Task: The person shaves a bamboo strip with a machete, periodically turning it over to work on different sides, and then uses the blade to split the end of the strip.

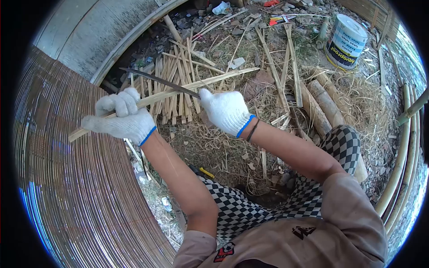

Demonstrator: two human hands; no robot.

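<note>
My left hand [121, 115], in a white knit glove with a blue cuff, is closed around a long split bamboo strip [201, 83]. One end of the strip pokes out beyond the thumb, and the other reaches up to the right. My right hand [226, 111], gloved the same way, is wrapped around the handle end of a long dark knife [161, 81]. The blade points up and left and crosses over the strip between my hands. The handle itself is hidden in the glove. Below the strip lies a pile of cut bamboo strips [172, 102].
A slatted bamboo screen [76, 169] fills the left side. Curly shavings [223, 138] cover the ground. Thick bamboo pieces [321, 103] lie right of my hands, near a paint bucket [346, 42]. Long bamboo poles [403, 165] run along the right edge. A yellow-handled tool [206, 173] lies by my leg.
</note>
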